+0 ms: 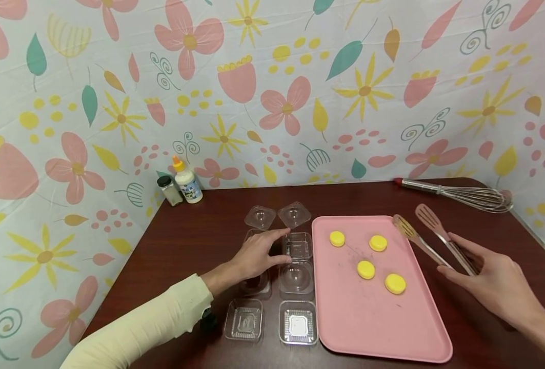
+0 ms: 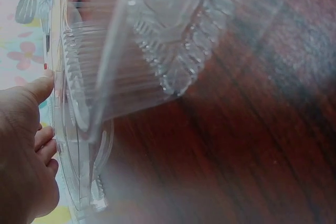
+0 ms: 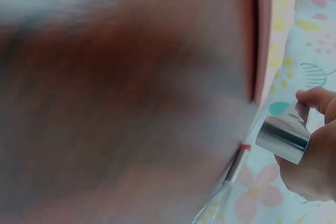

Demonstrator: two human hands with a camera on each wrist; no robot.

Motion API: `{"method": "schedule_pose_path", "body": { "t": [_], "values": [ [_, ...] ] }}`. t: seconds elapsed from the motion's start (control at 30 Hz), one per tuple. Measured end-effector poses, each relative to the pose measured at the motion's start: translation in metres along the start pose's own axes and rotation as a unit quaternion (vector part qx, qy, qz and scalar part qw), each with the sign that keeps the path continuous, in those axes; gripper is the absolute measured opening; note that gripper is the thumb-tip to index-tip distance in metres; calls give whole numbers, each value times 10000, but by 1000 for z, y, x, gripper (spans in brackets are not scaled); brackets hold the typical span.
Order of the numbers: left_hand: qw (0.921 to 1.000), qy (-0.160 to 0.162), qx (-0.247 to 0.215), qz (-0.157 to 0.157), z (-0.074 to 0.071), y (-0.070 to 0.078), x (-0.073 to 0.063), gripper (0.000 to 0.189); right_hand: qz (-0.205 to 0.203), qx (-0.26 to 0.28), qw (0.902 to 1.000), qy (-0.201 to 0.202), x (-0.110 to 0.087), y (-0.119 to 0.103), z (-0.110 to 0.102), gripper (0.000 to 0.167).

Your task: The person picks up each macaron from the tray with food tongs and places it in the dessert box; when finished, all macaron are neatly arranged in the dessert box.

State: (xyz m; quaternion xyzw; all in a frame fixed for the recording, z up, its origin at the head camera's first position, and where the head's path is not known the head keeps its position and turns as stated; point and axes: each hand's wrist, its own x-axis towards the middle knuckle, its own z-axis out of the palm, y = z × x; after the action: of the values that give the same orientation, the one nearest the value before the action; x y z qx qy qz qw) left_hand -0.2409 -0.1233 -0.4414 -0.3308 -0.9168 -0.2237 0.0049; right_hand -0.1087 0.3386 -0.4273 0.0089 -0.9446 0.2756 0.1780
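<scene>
My left hand (image 1: 258, 254) reaches over two columns of clear plastic boxes, its thumb and fingers spread at the left side of a small square box (image 1: 298, 246). In the left wrist view the fingers lie beside clear plastic walls (image 2: 86, 77); firm contact cannot be made out. My right hand (image 1: 498, 282) holds metal tongs (image 1: 430, 219) with slotted, pinkish heads, which stand apart near the right edge of a pink tray (image 1: 355, 323). Several yellow macarons (image 1: 366, 269) lie on that tray. The tongs' metal end (image 3: 283, 139) shows in the right wrist view.
Nearer boxes (image 1: 244, 320) stand left of the tray, and domed lids (image 1: 295, 214) lie behind. A whisk (image 1: 461, 195) with a red-tipped handle lies at the back right. A glue-like bottle (image 1: 189, 187) and a dark-capped jar (image 1: 170, 191) stand back left, before a flowered cloth.
</scene>
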Motion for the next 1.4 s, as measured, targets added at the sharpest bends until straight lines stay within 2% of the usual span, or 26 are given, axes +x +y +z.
{"method": "schedule_pose_path", "body": {
  "t": [0.2, 0.33, 0.43, 0.63, 0.93, 1.07, 1.4],
  "values": [
    [10000, 14, 59, 44, 0, -1, 0, 76, -265, 379, 9977, -506, 8, -16, 4, 77],
    [9999, 44, 106, 90, -1, -1, 1, 75, -548, 499, 9950, -673, 14, -24, 8, 74],
    [9999, 53, 122, 104, -1, -2, 2, 75, -797, 460, 9936, -655, 20, -30, 13, 72],
    [9998, 71, 114, 133, -2, -1, 3, 74, -1046, 557, 9891, -878, 30, -41, 21, 69],
    [9998, 86, 150, 132, -4, 1, 3, 73, -1191, 803, 9792, -1431, 39, -55, 34, 68],
    [9997, 98, 202, 138, -4, 2, 2, 72, -1324, 815, 9761, -1520, 41, -59, 39, 67],
    [9997, 50, 214, 74, -3, 1, 2, 74, -1352, 953, 9733, -1591, 42, -68, 48, 64]
  ]
}}
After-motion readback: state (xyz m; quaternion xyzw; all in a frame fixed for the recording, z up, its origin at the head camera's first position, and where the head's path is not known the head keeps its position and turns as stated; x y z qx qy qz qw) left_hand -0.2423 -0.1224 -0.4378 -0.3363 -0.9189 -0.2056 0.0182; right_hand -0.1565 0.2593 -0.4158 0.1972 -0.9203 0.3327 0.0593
